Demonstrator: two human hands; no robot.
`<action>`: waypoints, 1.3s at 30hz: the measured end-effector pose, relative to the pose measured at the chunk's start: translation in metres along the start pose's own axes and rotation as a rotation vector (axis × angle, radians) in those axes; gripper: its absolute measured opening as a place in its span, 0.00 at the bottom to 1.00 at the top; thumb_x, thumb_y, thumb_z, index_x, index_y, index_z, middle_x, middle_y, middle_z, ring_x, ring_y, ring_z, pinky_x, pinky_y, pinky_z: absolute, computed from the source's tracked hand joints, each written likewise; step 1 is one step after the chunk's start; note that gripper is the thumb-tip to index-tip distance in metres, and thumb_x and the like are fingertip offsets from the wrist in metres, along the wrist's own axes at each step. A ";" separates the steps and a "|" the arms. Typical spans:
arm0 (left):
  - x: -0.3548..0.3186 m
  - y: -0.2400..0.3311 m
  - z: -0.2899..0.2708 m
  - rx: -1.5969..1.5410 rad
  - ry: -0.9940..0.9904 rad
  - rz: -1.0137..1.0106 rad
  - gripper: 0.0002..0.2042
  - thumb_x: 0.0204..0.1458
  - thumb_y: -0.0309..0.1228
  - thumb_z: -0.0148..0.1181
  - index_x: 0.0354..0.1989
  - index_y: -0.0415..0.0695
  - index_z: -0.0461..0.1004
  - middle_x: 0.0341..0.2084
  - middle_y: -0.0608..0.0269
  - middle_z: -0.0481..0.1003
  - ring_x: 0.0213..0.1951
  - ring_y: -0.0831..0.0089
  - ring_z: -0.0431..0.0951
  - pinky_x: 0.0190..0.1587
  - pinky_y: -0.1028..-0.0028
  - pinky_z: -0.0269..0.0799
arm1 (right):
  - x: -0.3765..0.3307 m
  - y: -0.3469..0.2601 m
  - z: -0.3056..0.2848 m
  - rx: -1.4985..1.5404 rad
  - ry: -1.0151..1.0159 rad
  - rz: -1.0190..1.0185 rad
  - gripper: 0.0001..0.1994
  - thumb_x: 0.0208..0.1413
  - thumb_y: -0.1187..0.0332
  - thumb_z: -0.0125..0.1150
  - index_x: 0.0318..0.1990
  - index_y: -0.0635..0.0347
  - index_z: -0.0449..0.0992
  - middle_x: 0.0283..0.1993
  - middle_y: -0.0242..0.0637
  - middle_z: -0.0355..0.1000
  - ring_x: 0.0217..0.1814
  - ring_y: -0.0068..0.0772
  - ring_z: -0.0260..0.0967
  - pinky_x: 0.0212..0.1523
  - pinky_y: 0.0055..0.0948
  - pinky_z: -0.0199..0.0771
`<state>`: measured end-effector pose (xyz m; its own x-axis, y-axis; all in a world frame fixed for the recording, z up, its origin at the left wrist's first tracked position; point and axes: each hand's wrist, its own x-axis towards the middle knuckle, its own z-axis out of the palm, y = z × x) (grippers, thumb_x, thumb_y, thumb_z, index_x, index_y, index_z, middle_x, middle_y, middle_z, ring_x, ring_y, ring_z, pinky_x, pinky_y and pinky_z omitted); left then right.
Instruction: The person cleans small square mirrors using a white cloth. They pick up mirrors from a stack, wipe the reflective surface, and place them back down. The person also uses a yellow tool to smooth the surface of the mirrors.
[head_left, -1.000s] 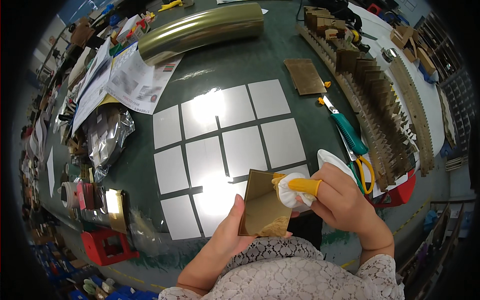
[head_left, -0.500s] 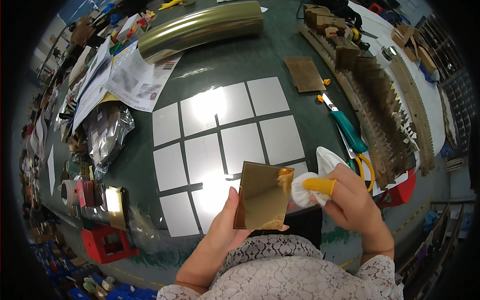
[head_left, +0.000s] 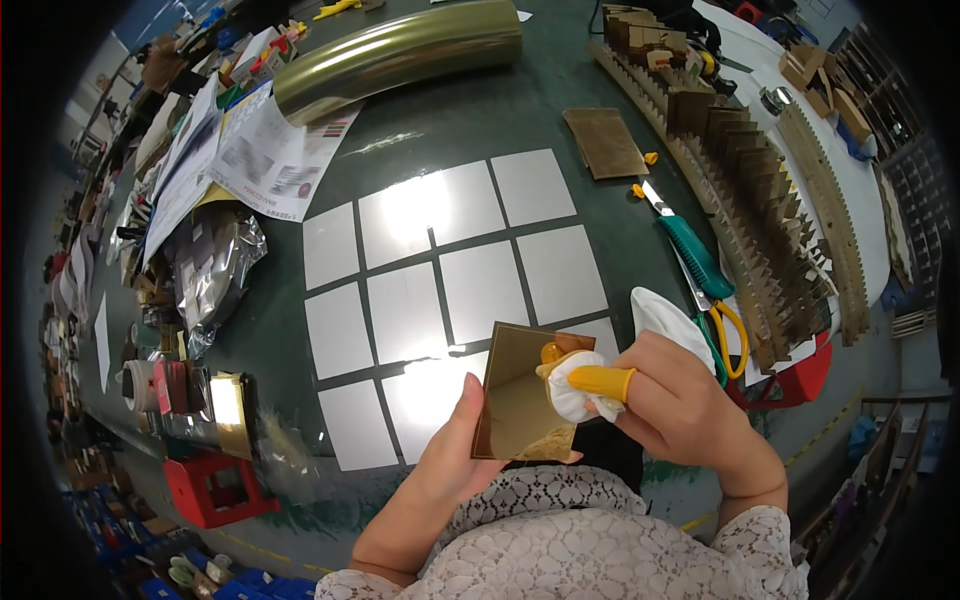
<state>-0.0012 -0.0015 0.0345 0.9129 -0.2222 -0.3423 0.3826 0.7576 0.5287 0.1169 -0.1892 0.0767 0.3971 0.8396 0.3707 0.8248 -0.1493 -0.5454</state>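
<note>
My left hand point(head_left: 450, 455) grips a gold mirror-finish rectangular plate point(head_left: 512, 400) by its left and lower edges, tilted up in front of my body. A bunched white cloth point(head_left: 572, 398) is pinched in my right hand point(head_left: 685, 400), and lies against the right part of the plate's shiny face. One right finger wears a yellow finger cot point(head_left: 604, 381), which is mirrored in the plate. A loose end of the cloth trails up behind the hand. Beyond the plate, several pale grey rectangular sheets point(head_left: 562, 275) lie in rows on the dark green table point(head_left: 440, 130).
To the right lie a green utility knife point(head_left: 695, 258), yellow-handled scissors point(head_left: 735, 335), a brown plate point(head_left: 606, 143) and toothed brown strips point(head_left: 745, 190). A gold-green film roll point(head_left: 400, 55) spans the back. Papers point(head_left: 262, 165) and a plastic bag point(head_left: 225, 265) crowd the left. A red stool point(head_left: 215, 490) stands below.
My right hand has moved left with the cloth, from beside the plate's right edge onto its face. The left hand and plate have shifted only slightly.
</note>
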 end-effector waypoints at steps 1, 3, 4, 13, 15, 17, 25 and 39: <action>0.000 0.000 -0.001 0.002 -0.003 0.003 0.33 0.64 0.55 0.19 0.69 0.42 0.47 0.63 0.49 0.58 0.62 0.57 0.64 0.59 0.48 0.67 | -0.001 0.001 -0.001 -0.018 -0.004 0.002 0.12 0.38 0.79 0.67 0.32 0.67 0.72 0.31 0.42 0.66 0.30 0.42 0.65 0.29 0.35 0.67; 0.000 0.000 -0.001 -0.001 -0.010 0.008 0.33 0.64 0.55 0.19 0.69 0.42 0.47 0.63 0.49 0.58 0.62 0.57 0.63 0.59 0.49 0.67 | -0.004 0.002 -0.003 -0.055 -0.012 0.007 0.12 0.40 0.77 0.68 0.33 0.64 0.71 0.30 0.39 0.64 0.30 0.41 0.65 0.29 0.34 0.67; 0.000 0.001 -0.001 -0.006 -0.014 0.010 0.33 0.64 0.55 0.19 0.69 0.42 0.47 0.63 0.49 0.58 0.62 0.57 0.63 0.59 0.49 0.67 | -0.006 0.002 -0.003 -0.050 -0.013 0.027 0.12 0.39 0.79 0.67 0.32 0.65 0.71 0.30 0.40 0.65 0.30 0.42 0.65 0.30 0.35 0.67; 0.004 0.000 -0.011 -0.053 -0.071 0.056 0.35 0.63 0.57 0.21 0.68 0.40 0.48 0.63 0.46 0.59 0.62 0.54 0.64 0.57 0.46 0.69 | -0.016 0.005 -0.009 -0.094 -0.008 0.058 0.12 0.38 0.79 0.68 0.30 0.65 0.70 0.30 0.41 0.65 0.30 0.43 0.66 0.30 0.36 0.67; 0.005 0.000 -0.014 -0.083 -0.124 0.075 0.35 0.63 0.57 0.21 0.68 0.40 0.47 0.63 0.45 0.58 0.62 0.53 0.65 0.56 0.46 0.69 | -0.019 0.006 -0.010 -0.103 0.001 0.076 0.11 0.38 0.79 0.67 0.30 0.65 0.70 0.31 0.42 0.66 0.30 0.44 0.66 0.30 0.36 0.67; 0.005 0.001 -0.015 -0.074 -0.133 0.090 0.35 0.63 0.56 0.20 0.68 0.40 0.47 0.63 0.45 0.58 0.61 0.52 0.65 0.55 0.45 0.70 | -0.021 0.006 -0.012 -0.071 -0.018 0.083 0.11 0.38 0.79 0.67 0.29 0.65 0.70 0.30 0.42 0.65 0.30 0.44 0.65 0.30 0.37 0.67; 0.005 -0.003 -0.003 0.024 0.008 0.034 0.34 0.64 0.55 0.20 0.68 0.40 0.47 0.63 0.45 0.57 0.62 0.52 0.63 0.57 0.46 0.68 | -0.008 -0.005 0.000 0.051 -0.019 -0.046 0.13 0.39 0.76 0.70 0.35 0.67 0.75 0.33 0.40 0.69 0.29 0.40 0.66 0.29 0.34 0.67; 0.001 0.002 -0.006 0.056 0.048 0.028 0.35 0.64 0.56 0.20 0.68 0.38 0.48 0.62 0.45 0.59 0.62 0.53 0.65 0.58 0.50 0.69 | -0.018 0.001 -0.005 -0.026 -0.062 0.026 0.12 0.39 0.78 0.68 0.30 0.65 0.69 0.30 0.39 0.63 0.30 0.41 0.64 0.30 0.35 0.67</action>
<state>-0.0006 0.0037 0.0305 0.9161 -0.1707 -0.3627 0.3654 0.7276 0.5806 0.1123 -0.2064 0.0733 0.3937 0.8658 0.3088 0.8249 -0.1846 -0.5342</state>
